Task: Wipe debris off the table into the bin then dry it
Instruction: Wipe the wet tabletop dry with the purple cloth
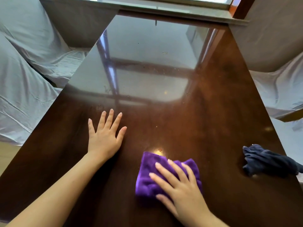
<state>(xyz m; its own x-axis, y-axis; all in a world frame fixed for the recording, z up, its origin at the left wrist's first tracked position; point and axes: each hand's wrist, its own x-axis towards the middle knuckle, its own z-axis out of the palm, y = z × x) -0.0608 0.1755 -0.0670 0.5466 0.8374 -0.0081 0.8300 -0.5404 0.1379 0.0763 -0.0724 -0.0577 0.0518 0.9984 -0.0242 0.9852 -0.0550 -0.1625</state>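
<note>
A glossy dark brown table (213,104) fills the view. My right hand (180,185) lies flat with fingers spread on a folded purple cloth (147,177) near the front edge. A small clump of pale debris (158,151) sits right at the cloth's far edge. Fine specks (165,69) dot the middle of the table. My left hand (105,138) rests palm down on the bare wood to the left, fingers apart, holding nothing. No bin is in view.
A crumpled dark blue cloth (268,163) lies at the table's right edge. Chairs draped in pale sheets stand on the left (24,79) and right (278,89). A window sill (164,7) runs along the far end.
</note>
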